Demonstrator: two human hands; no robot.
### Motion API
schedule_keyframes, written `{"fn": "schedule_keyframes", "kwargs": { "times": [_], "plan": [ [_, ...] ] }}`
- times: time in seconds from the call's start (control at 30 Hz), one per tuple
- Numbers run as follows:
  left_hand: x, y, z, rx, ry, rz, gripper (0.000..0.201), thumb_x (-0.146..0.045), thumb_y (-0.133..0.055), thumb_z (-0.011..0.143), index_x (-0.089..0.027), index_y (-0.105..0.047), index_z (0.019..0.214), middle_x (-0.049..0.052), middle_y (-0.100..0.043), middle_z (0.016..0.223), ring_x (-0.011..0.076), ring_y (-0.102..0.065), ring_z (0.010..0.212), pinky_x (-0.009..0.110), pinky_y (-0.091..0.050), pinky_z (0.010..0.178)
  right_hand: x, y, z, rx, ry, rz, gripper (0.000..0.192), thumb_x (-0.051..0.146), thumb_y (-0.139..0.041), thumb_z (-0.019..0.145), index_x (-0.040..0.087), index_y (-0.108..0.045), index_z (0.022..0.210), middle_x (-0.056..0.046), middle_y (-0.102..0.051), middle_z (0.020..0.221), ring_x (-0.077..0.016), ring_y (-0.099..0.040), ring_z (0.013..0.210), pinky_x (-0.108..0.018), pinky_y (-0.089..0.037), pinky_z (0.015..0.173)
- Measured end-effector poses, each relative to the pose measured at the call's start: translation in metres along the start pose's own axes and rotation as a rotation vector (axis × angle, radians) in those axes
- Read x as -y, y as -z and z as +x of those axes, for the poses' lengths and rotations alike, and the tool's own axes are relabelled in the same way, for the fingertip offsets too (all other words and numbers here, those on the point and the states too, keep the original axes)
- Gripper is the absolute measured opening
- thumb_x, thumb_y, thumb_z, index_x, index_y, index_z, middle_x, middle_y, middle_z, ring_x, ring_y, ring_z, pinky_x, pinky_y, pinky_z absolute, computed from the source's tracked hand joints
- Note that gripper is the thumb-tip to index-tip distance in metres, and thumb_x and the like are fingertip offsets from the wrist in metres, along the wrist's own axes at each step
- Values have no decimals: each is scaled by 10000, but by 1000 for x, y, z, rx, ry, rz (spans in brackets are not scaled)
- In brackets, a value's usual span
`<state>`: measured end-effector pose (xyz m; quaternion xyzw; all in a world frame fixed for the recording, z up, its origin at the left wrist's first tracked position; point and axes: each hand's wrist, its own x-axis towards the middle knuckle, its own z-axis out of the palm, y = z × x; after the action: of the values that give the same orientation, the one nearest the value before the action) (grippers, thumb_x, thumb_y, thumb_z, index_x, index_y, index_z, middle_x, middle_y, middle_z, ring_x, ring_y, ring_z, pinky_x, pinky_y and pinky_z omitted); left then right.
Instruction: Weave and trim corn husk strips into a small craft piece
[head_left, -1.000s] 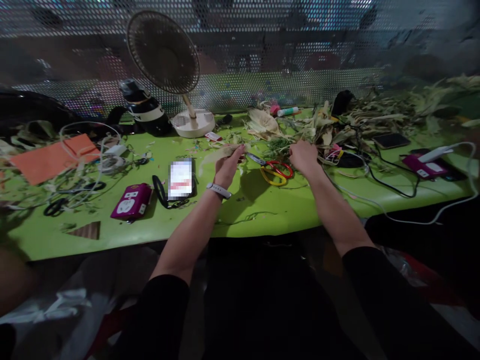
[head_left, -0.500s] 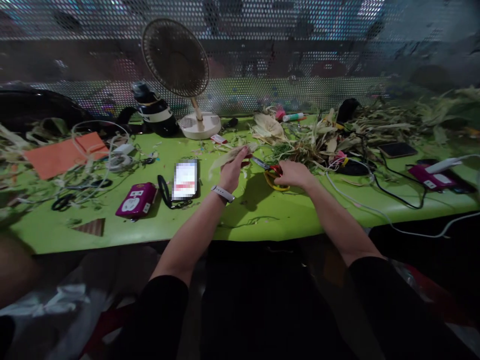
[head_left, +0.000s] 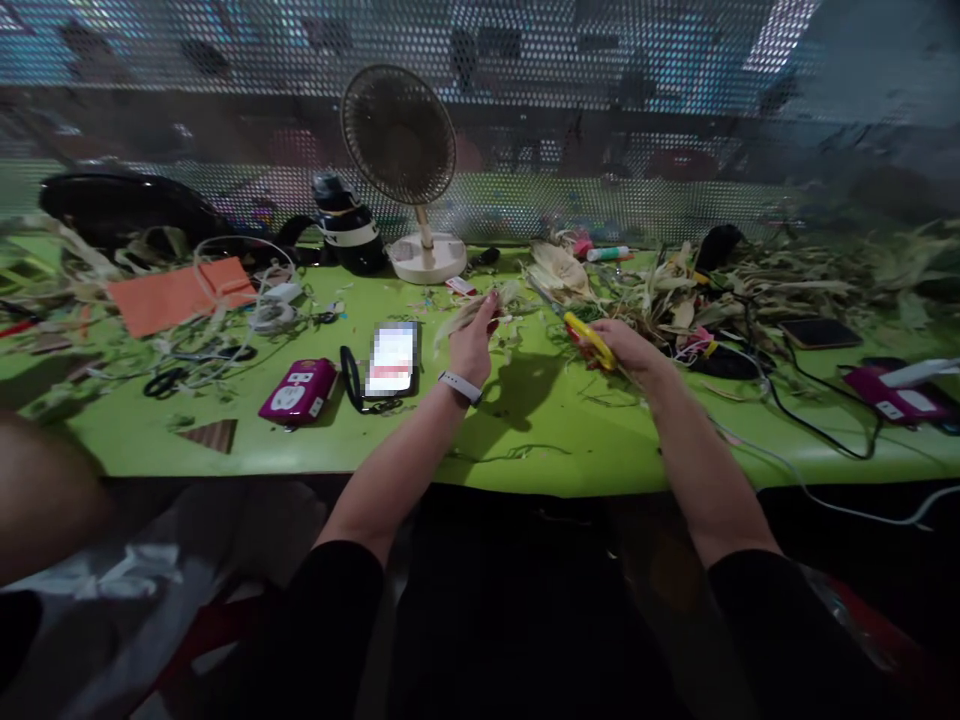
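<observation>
Head view: the left hand (head_left: 474,345) pinches a pale husk (head_left: 480,306) above the green table (head_left: 525,430). The right hand (head_left: 626,347) grips yellow scissors (head_left: 581,330), blades pointing toward the husk, beside a husk pile (head_left: 675,290).

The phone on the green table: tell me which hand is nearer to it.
Left. The left hand, pinching a pale husk strip, sits just right of the phone. The right hand, gripping the scissors, is farther right, past the left hand.
</observation>
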<state>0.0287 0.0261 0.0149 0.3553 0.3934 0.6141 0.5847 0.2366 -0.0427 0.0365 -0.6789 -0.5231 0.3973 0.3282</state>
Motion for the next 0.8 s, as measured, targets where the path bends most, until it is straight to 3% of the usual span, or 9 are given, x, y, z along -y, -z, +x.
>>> {"fn": "schedule_keyframes", "kwargs": {
  "times": [0.1,0.3,0.5,0.8],
  "plan": [
    [0,2,6,-29,11,-47,160,-290,-711,823,-208,-701,959,28,-750,965,113,-686,902,224,-550,766,3,-4,-7,118,61,309,423,566,-757,666,201,-546,709,41,-510,585,-92,-463,477,-283,-530,553],
    [-2,2,6,-25,7,-180,167,-291,-740,797,-199,-724,935,15,-747,932,112,-694,937,235,-544,859,6,-31,-12,216,136,150,570,728,-699,642,211,-500,777,61,-474,601,-92,-427,519,-284,-492,594],
    [-2,-7,-9,-12,41,-265,49,-212,-749,772,-188,-734,812,14,-746,871,119,-694,901,242,-529,858,10,-43,-19,97,220,-131,566,723,-661,668,216,-443,799,10,-520,744,-133,-472,657,-287,-434,612],
    [7,-9,-15,40,87,-182,173,-292,-798,734,-176,-720,836,16,-748,861,101,-683,818,230,-521,813,3,-47,-16,-40,294,-185,514,708,-636,718,225,-467,758,9,-533,686,-138,-483,612,-271,-439,570]
  ]
}}
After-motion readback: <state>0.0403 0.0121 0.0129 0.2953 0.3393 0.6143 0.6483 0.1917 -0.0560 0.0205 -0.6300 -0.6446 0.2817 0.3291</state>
